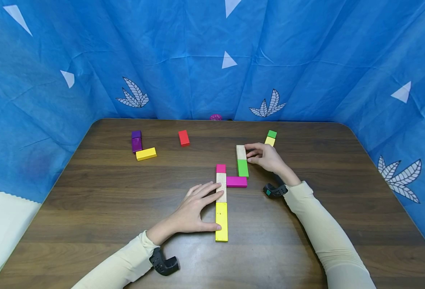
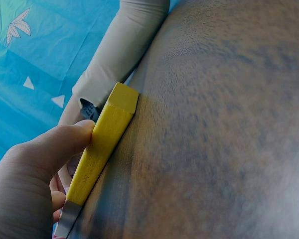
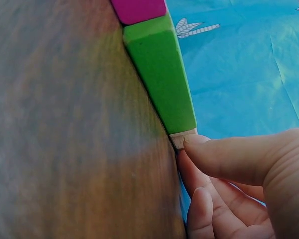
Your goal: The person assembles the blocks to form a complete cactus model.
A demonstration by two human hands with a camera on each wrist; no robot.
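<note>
Flat blocks lie end to end on the table. My left hand (image 1: 191,210) has its fingers spread, fingertips on the speckled white block (image 1: 221,196) and thumb at the side of the long yellow block (image 2: 102,154). A small pink block (image 1: 221,168) sits beyond the white one, and a magenta block (image 1: 236,182) branches right. From its far right end a green block (image 3: 162,74) runs away from me, followed by a cream block (image 1: 241,152). My right hand (image 1: 268,157) touches the cream block's right side with index finger and thumb, the other fingers bent beneath.
Farther left lie a purple block (image 1: 136,144), a yellow block (image 1: 146,154) touching it, and a red block (image 1: 184,138). Beyond my right hand, a pale yellow block (image 1: 269,141) meets a small green block (image 1: 272,133). A blue curtain (image 1: 183,72) surrounds the table's far side.
</note>
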